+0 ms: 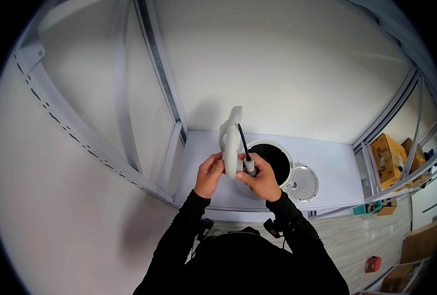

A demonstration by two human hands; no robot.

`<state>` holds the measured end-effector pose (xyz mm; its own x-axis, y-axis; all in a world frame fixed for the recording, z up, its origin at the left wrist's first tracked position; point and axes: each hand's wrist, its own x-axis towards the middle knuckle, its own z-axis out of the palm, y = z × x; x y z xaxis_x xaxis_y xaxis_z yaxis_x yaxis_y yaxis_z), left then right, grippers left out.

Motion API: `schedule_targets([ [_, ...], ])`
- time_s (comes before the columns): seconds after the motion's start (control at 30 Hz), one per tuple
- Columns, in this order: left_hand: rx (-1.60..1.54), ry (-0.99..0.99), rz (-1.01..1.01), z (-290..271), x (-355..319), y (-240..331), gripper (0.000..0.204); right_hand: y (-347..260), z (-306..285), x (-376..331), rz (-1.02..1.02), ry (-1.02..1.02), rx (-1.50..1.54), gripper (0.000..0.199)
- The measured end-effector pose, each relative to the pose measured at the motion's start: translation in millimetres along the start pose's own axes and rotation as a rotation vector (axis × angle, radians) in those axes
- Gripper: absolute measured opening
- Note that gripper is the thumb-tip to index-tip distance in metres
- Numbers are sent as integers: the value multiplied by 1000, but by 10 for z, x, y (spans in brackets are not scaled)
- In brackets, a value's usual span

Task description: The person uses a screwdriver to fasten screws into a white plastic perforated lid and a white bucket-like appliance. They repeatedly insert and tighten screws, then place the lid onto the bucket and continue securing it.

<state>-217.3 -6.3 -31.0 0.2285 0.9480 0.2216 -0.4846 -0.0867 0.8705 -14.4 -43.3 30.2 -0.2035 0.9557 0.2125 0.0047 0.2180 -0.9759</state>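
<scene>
In front of me I hold up a white, rounded plastic part [232, 142], seen nearly edge-on. My left hand [209, 173] grips its lower left side. My right hand [260, 178] is closed round a screwdriver [249, 160] with a grey handle and a thin black shaft, which points up along the white part. The right thumb reaches the part's lower edge. Behind the right hand stands a white round cooker [291, 162] with a dark inside, partly hidden by that hand. At its right side lies a round, silvery perforated lid [303, 184].
The cooker stands on a white table [331, 157] against a pale wall. Metal frame posts [159, 64] rise at left and right. At the right are yellow cardboard boxes [388, 158], a teal bin [367, 208] and a red object [373, 264] on the floor.
</scene>
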Motion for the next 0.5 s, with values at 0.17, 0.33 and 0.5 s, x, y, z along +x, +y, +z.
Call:
schedule_targets([
  [0.17,354,19,147,132,-97,193,46,21,11,8,29,27,79,50],
  [0.33,727,-30,274,235,-224,337,71,92,6,17,54,4,135,49],
  [0.5,911,-27,290,457,-271,490,93,150,-36,29,17,-25,135,48],
])
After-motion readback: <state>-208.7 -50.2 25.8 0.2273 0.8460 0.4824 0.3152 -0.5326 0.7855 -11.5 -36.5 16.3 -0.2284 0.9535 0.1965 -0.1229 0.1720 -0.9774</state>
